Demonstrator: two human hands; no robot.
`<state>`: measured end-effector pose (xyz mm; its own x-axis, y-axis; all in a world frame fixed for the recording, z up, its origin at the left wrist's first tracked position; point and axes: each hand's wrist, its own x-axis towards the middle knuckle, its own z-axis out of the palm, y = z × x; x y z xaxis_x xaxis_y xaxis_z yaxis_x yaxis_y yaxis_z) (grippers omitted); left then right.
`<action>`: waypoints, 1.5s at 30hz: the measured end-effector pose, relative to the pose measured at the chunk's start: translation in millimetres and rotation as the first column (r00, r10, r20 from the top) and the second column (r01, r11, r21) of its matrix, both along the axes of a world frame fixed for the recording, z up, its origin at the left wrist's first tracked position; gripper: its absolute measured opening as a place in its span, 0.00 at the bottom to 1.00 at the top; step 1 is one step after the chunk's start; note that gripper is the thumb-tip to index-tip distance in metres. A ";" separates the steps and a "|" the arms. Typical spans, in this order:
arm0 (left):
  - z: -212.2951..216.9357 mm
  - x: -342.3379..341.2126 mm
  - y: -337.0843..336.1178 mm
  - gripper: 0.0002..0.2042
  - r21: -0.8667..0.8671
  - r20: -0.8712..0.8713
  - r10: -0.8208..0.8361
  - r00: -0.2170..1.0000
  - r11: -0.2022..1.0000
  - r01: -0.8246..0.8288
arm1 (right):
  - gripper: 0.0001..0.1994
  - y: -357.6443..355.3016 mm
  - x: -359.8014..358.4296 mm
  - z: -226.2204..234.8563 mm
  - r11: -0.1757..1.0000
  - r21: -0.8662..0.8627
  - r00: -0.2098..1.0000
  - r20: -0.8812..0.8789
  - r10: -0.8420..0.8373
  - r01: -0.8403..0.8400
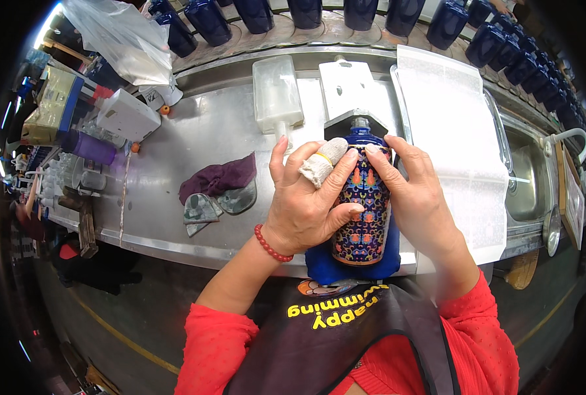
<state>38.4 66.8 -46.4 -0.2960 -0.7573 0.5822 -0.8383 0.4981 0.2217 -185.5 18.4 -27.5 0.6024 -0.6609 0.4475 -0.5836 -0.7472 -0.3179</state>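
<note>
A dark blue bottle (pixel 362 227) with a multicoloured floral pattern lies on a blue cushion (pixel 319 264) at the bench's front edge. Its neck points away from me, against a dark angled rest (pixel 337 125). My left hand (pixel 309 207) grips its upper left side, with the thumb and index fingertip pressed on the patterned surface. A white cloth finger cover (pixel 324 161) wraps one of that hand's fingers. My right hand (pixel 419 194) holds the upper right side, thumb on the front and fingers round the shoulder. Both thumbs and index fingertips sit near the pattern's top.
Dark blue bottles (pixel 307 13) line a curved conveyor behind the metal bench (pixel 154 217). White printed sheets (pixel 454 164) lie on the right, before a sink (pixel 526 178). A clear rectangular container (pixel 274 92) stands ahead; purple and grey cloths (pixel 220 181) lie left.
</note>
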 end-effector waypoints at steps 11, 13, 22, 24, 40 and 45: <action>1.4 -1.1 -1.4 0.33 0.015 -0.026 0.001 1.000 1.000 -0.001 | 0.34 -0.9 -1.1 -0.3 1.000 0.018 0.999 0.031 0.012 -0.012; 2.0 -1.8 -2.0 0.33 0.013 -0.032 0.001 0.999 1.000 -0.001 | 0.34 -0.6 -0.9 1.2 1.000 0.018 1.000 0.025 0.012 -0.013; 4.6 -2.9 -8.9 0.32 -0.010 0.000 -0.002 1.000 1.000 0.002 | 0.33 -0.8 -0.4 -1.1 0.999 0.039 0.995 0.096 0.010 -0.014; 3.7 -3.6 -8.8 0.33 0.001 -0.036 -0.003 0.999 1.000 0.003 | 0.33 -0.5 -0.8 -2.7 0.999 0.044 0.993 0.115 0.006 -0.011; 2.2 -4.7 -5.1 0.33 0.020 -0.033 0.015 0.999 1.000 -0.014 | 0.33 3.5 1.4 3.6 1.000 0.017 0.999 0.022 -0.026 0.026; 1.5 -5.8 -5.6 0.33 0.012 -0.027 0.018 0.999 1.000 -0.018 | 0.33 4.1 2.1 4.2 0.999 0.016 0.999 0.014 -0.037 0.036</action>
